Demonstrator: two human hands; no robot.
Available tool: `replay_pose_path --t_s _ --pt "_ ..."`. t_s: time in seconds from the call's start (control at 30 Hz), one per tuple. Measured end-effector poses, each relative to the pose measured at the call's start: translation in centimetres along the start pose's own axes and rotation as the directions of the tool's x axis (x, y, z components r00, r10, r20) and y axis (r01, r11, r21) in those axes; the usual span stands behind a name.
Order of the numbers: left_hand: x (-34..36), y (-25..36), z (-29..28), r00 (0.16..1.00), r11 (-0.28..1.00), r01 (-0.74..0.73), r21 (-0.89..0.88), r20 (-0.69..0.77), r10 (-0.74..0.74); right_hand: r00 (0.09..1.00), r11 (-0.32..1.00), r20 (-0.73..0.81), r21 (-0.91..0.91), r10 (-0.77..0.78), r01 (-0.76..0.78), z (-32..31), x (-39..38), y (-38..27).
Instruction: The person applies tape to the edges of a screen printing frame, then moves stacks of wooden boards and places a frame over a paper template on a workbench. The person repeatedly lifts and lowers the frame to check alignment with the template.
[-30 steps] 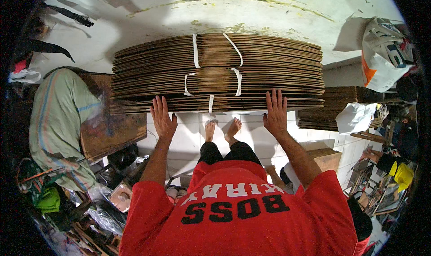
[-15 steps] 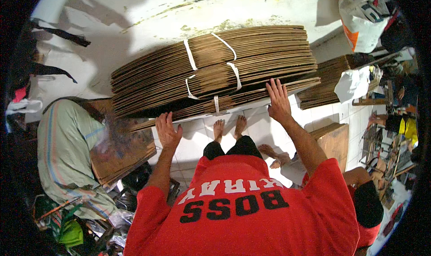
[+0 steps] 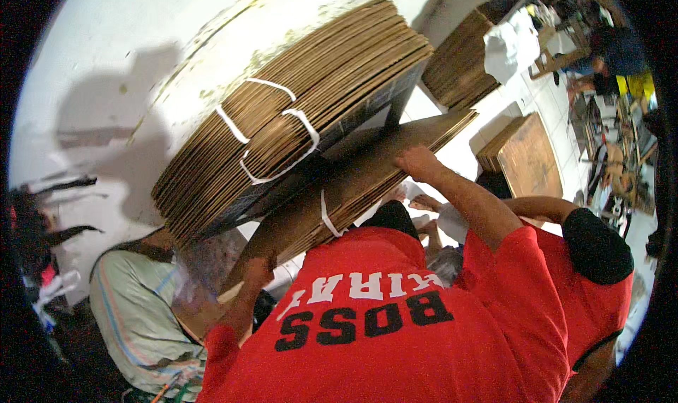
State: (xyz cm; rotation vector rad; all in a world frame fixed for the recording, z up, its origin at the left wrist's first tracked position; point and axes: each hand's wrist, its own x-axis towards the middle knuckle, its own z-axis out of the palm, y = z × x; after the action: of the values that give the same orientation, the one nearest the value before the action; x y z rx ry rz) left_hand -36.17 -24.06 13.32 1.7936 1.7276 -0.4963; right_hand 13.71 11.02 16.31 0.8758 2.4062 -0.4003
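Observation:
A thick stack of flat brown cardboard sheets (image 3: pixel 296 113), bound with white straps, leans against the white wall. In front of it a thinner strapped cardboard bundle (image 3: pixel 353 184) tips away from the stack toward me. My left hand (image 3: pixel 258 272) grips the bundle's lower left edge. My right hand (image 3: pixel 418 161) holds its upper right edge, fingers curled over the sheets. My red shirt fills the lower part of the view and hides the floor below the bundle.
A person in a striped shirt (image 3: pixel 134 318) sits close on the left, partly behind a clear plastic sheet. Another person's red and black sleeve (image 3: pixel 593 255) is at my right. More cardboard stacks (image 3: pixel 459 64), a brown box (image 3: pixel 530 156) and a white bag (image 3: pixel 512 43) lie at upper right.
My hands went from pressing flat against the stack's front to gripping the front bundle. That bundle has swung away from the stack toward me, and my view has tilted left.

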Motion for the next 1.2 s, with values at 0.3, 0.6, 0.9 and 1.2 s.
replay_pose_path --t_s 0.3,0.6,0.9,1.2 --pt "0.2 5.2 0.6 0.993 0.997 0.074 -0.035 0.099 -0.070 0.997 0.995 -0.057 0.080 -0.046 0.051 5.6 -7.5 2.0" --pt "6.5 15.7 -5.6 0.991 0.998 -0.067 -0.004 0.112 0.067 0.939 0.919 -0.072 0.246 0.335 -0.309 10.9 -16.1 7.7" --pt "14.5 12.7 -1.8 0.937 0.950 -0.290 0.112 0.237 0.258 0.867 0.826 0.160 0.263 0.472 -0.499 12.4 -19.9 12.6" --pt "17.5 10.8 -0.1 0.918 0.945 -0.263 0.193 0.352 0.183 0.862 0.831 0.001 0.266 0.507 -0.489 12.7 -19.4 13.2"
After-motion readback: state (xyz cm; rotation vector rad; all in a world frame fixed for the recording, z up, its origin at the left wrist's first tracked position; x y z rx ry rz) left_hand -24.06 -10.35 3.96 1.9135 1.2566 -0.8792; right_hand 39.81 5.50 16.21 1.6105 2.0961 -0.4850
